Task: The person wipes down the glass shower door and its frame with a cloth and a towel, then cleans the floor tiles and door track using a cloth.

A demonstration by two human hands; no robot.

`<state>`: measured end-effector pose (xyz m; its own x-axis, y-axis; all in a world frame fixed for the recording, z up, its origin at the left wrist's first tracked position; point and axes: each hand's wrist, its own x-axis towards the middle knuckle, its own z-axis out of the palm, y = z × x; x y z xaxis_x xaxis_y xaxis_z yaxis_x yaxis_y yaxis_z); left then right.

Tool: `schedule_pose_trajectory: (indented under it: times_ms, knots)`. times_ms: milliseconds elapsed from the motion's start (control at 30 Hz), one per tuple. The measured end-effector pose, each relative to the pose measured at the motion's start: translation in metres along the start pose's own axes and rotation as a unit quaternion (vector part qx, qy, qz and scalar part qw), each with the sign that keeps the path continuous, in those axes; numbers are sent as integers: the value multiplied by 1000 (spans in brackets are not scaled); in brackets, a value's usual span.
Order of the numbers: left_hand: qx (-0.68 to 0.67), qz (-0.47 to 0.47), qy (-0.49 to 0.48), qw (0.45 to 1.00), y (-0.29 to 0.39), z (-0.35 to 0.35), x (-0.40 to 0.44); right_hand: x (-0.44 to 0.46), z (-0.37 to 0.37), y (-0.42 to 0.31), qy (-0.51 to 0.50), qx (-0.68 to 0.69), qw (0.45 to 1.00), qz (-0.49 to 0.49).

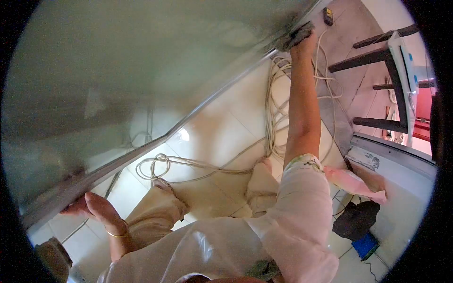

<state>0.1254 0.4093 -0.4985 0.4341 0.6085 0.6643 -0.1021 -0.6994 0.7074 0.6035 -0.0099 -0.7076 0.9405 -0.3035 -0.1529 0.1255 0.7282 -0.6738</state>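
Right fingers (311, 36) hold a grey cloth (293, 38) against the large panel (141, 70).

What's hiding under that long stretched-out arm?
Under the right arm there's floor with loops of pale cable, which peek out on both sides. The arm covers the middle bit, so I can't tell if anything else is there.

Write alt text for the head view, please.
Right hand holding a dark grey cloth at the edge of a large grey-green panel, left hand at its near end; looped cream cable on pale floor tiles.
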Motion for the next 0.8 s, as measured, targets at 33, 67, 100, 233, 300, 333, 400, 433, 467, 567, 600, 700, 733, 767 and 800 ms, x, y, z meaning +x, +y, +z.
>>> schedule_pose_trajectory:
  times_ms: [33, 67, 100, 233, 300, 333, 400, 433, 467, 567, 600, 700, 733, 767, 800]
  knots:
    - [-4, 3, 1, 1000, 0, -1, 0, -25, 28, -23, -30, 6, 999, -13]
    - [-10, 4, -1, 1000, 1, -2, -1, -44, 47, -35, -59, 12, 998, -26]
    - [-14, 3, -11, 1000, -1, -4, -2, -52, 54, -36, -76, 10, 996, -44]
    - [-11, -18, -47, 999, 1, -12, -5, -109, 65, -3, -23, -8, 999, -37]
    - [-32, -52, -58, 996, 3, -20, -7, -100, 8, 85, -5, -240, 960, -146]
    - [-62, -86, -67, 992, 6, -21, -10, -115, -9, 110, 1, -136, 990, 23]
    - [-106, -150, -96, 978, 18, -34, -4, -157, -37, 138, 51, 47, 933, 354]
    - [-115, -158, -107, 975, 18, -37, 1, -177, -28, 127, 44, 38, 948, 313]
    - [-131, -164, -110, 972, 13, -36, 4, -194, -7, 116, 27, 26, 963, 268]
    - [-110, -193, -97, 970, 43, -33, 0, -250, 67, 53, -53, 2, 989, 137]
    - [-127, -196, -100, 967, 41, -29, 1, -253, 94, 34, -94, 5, 993, 78]
    - [-168, -196, -139, 956, 41, -30, 7, -286, 131, 24, -97, -262, 954, -110]
    - [-178, -191, -145, 954, 45, -28, 9, -308, 144, 23, -82, -350, 919, -164]
    - [-190, -188, -150, 952, 50, -26, 10, -334, 150, 38, -91, -365, 905, -199]
    - [-200, -186, -155, 949, 53, -25, 10, -364, 154, 55, -102, -381, 889, -231]
